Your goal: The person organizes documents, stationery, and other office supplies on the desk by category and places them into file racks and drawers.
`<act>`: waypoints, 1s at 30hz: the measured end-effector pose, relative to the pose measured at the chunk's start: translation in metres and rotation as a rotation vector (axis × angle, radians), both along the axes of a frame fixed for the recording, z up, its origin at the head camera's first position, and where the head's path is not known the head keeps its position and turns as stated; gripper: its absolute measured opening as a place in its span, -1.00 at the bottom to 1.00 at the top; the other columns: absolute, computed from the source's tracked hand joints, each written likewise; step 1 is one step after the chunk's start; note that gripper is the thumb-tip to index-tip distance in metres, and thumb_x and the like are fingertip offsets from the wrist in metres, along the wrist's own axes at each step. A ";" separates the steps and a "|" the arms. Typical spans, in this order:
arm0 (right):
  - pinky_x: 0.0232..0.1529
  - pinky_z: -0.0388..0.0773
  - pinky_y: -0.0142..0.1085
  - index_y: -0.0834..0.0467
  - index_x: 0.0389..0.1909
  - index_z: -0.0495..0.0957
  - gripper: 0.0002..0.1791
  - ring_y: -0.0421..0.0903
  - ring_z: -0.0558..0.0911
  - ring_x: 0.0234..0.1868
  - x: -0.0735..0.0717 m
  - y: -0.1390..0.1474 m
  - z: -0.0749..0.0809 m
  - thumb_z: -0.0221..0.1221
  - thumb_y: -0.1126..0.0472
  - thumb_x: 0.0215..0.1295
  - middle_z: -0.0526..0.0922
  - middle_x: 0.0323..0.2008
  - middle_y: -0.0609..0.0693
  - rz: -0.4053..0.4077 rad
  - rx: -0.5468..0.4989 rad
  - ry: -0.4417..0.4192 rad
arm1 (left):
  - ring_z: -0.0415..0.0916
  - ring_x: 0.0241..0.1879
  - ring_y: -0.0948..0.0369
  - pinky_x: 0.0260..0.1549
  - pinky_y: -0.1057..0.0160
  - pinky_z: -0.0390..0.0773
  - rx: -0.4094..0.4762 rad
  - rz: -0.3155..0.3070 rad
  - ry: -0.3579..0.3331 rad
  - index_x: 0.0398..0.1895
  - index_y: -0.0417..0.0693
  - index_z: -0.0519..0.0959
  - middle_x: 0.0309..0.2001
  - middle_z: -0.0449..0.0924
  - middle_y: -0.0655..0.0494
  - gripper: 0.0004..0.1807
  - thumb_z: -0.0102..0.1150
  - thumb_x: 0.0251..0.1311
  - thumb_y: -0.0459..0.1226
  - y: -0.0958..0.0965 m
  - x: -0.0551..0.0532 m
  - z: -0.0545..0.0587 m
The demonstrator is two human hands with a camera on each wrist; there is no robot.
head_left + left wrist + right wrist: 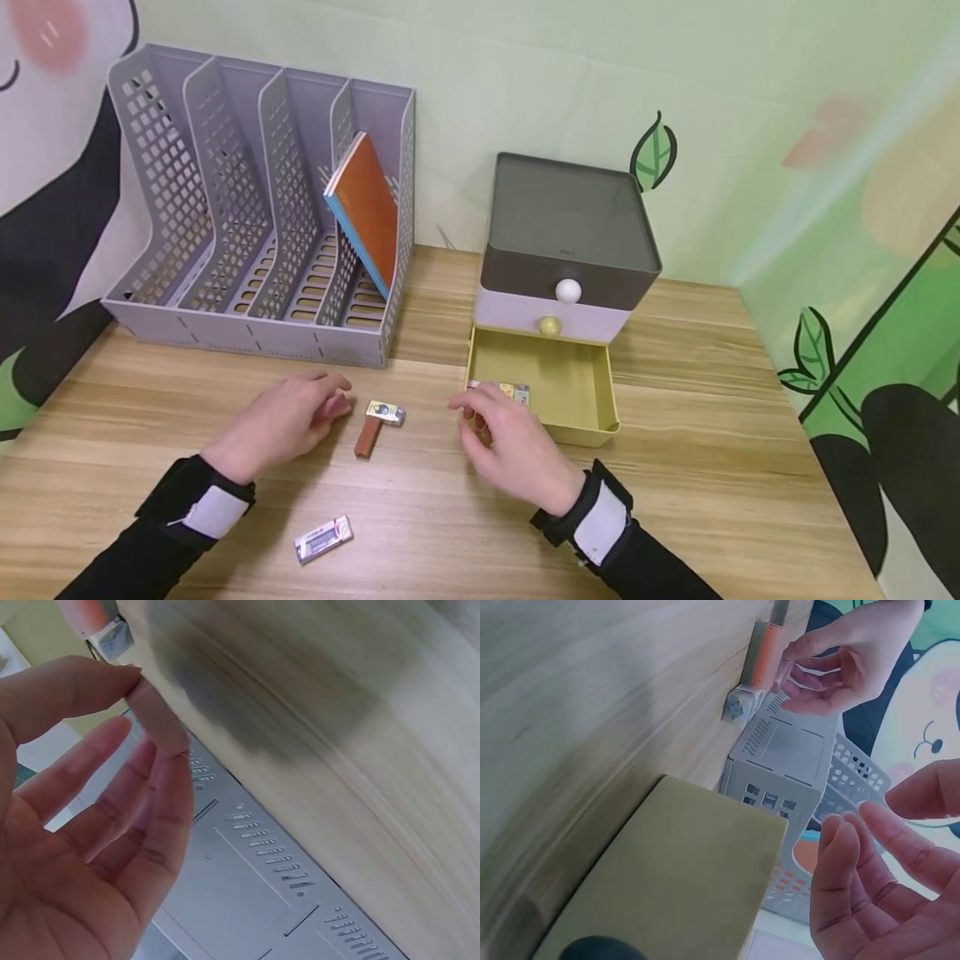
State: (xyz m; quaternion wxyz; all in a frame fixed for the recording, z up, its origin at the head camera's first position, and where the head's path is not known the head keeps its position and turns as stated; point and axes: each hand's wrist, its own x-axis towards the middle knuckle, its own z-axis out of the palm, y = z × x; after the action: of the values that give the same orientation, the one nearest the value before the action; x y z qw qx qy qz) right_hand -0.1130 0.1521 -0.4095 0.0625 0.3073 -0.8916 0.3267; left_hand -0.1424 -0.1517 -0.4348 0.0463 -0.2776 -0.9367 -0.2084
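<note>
My left hand (281, 425) hovers over the table with loosely bent fingers and nothing in them; in the left wrist view, its thumb tip comes close to the index finger. Just right of it lies a small eraser in a printed sleeve (385, 412), against a reddish-brown block (367, 437). Nearer the front rests a white eraser with a blue-and-white sleeve (323, 538). My right hand (517, 446), empty and relaxed, is at the left front corner of a pulled-out yellow drawer (570, 375). Small printed erasers (521, 393) lie inside that drawer, partly hidden by the hand.
Above the drawer stand a lilac drawer (510, 311) and a dark grey one (570, 217), both pushed in. At the back left is a grey file rack (247, 321), with orange and blue booklets (371, 212) leaning in its rightmost slot. A printed cloth (487, 108) hangs behind.
</note>
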 end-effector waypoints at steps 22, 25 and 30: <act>-0.30 0.55 -0.36 0.33 -0.10 0.63 -0.77 -0.11 0.58 -0.29 -0.014 0.038 0.007 0.11 0.33 0.29 0.65 -0.25 0.18 -0.184 -0.356 -0.382 | 0.55 -0.26 0.28 -0.27 0.30 0.59 0.243 -0.095 0.082 0.04 -0.16 0.60 -0.11 0.63 0.09 -0.50 0.39 -0.08 -0.37 0.075 -0.005 0.024; -0.27 0.57 -0.36 0.36 -0.10 0.62 -0.76 -0.12 0.59 -0.28 -0.018 0.040 0.006 0.13 0.31 0.29 0.66 -0.26 0.16 -0.197 -0.375 -0.395 | 0.56 -0.25 0.26 -0.25 0.27 0.60 0.287 -0.121 0.092 0.05 -0.16 0.60 -0.12 0.64 0.09 -0.50 0.40 -0.08 -0.36 0.087 -0.007 0.026; -0.19 0.62 -0.27 0.39 -0.09 0.60 -0.75 -0.02 0.63 -0.24 -0.023 0.043 0.005 0.14 0.31 0.30 0.66 -0.22 0.21 -0.206 -0.413 -0.442 | 0.56 -0.25 0.26 -0.24 0.22 0.62 0.336 -0.147 0.087 0.06 -0.18 0.59 -0.11 0.65 0.06 -0.49 0.38 -0.08 -0.38 0.102 -0.011 0.027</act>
State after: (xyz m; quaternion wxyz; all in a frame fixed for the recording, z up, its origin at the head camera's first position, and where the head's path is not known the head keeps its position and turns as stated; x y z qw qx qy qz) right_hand -0.1361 0.1954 -0.4047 -0.0392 0.1176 -0.8250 0.5514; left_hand -0.1530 -0.0499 -0.4076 0.1170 -0.3426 -0.8630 -0.3523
